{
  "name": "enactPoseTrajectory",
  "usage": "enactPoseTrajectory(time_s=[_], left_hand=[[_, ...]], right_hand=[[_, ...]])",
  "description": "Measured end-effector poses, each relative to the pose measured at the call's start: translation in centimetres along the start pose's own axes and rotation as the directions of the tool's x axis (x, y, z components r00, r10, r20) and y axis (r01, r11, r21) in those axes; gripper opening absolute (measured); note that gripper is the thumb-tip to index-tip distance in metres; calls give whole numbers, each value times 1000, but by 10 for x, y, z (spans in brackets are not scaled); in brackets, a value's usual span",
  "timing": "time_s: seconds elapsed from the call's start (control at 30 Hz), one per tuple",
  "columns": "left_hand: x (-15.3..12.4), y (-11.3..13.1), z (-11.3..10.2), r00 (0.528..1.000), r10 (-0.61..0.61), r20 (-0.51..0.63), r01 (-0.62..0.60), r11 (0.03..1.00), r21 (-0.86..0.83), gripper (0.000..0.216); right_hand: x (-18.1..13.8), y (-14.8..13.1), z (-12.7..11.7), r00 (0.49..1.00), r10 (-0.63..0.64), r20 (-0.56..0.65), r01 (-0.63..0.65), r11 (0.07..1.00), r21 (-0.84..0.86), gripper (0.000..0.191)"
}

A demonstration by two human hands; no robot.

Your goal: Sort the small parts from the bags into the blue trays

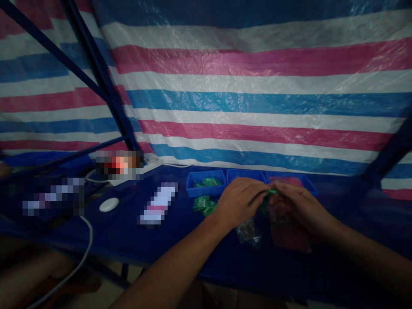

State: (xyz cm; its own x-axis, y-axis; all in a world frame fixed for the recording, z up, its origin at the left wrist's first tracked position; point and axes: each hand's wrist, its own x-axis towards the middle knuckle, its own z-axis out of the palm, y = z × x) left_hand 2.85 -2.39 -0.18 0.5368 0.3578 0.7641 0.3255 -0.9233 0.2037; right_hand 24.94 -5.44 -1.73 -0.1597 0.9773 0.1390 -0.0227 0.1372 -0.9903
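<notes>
My left hand point(242, 201) and my right hand point(298, 204) meet above the table, fingers closed at the tips. Between them is a small green packet point(273, 191), pinched from both sides and mostly hidden by the fingers. Under my left hand lies a clear plastic bag point(248, 231) with something brownish inside. A pink sheet or bag point(289, 236) rests beneath my right hand. Several loose green packets point(202, 204) lie to the left of my left hand, in front of a blue tray point(189, 189) that holds more of them.
A middle blue tray point(241, 173) and a right blue tray point(310, 183) with pink contents stand behind my hands. Left on the blue table point(180, 240) are a blurred-out phone point(158, 204), a white oval object point(109, 204) and a white cable point(88, 240). Striped sheeting point(257, 103) hangs behind.
</notes>
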Motion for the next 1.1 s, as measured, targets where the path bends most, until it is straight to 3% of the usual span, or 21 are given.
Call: enactPoseTrajectory(time_s=[0.07, 0.2, 0.3, 0.4, 0.5, 0.57, 0.7, 0.87, 1.0, 1.1], left_hand=[[0, 2, 0, 996, -80, -30, 79, 996, -40, 25], [-1, 3, 2, 988, -149, -38, 144, 984, -107, 34], [-2, 5, 2, 982, -188, -19, 183, 970, -161, 53], [0, 7, 0, 988, -155, -17, 150, 975, -161, 65], [4, 5, -3, 1000, 6, -25, -8, 998, -66, 48], [5, 2, -3, 996, 86, 5, -86, 996, -25, 39], [2, -4, -1, 993, 97, 69, -97, 995, -11, 35], [-1, -2, -1, 991, 27, 130, -33, 999, 41, 42], [-1, 2, -2, 996, -19, 88, 16, 999, 41, 43], [0, 3, -1, 998, -57, 38, 57, 998, 8, 43]], right_hand=[[-3, -5, -2, 997, -77, -8, 74, 978, -196, 53], [-7, -10, 0, 981, -191, -27, 172, 932, -318, 35], [-7, -6, 2, 987, -161, 15, 159, 948, -275, 32], [-5, -4, 2, 999, -37, -18, 35, 997, -74, 28], [-2, -4, 0, 990, 142, -20, -136, 973, 185, 29], [0, -3, -2, 983, 182, 4, -177, 949, 259, 31], [0, 1, -5, 983, 175, 59, -184, 942, 279, 28], [-1, 4, -6, 971, 203, 124, -229, 937, 262, 29], [1, 1, -2, 976, 202, 78, -216, 935, 281, 34], [1, -3, 1, 996, 93, 3, -90, 961, 260, 34]])
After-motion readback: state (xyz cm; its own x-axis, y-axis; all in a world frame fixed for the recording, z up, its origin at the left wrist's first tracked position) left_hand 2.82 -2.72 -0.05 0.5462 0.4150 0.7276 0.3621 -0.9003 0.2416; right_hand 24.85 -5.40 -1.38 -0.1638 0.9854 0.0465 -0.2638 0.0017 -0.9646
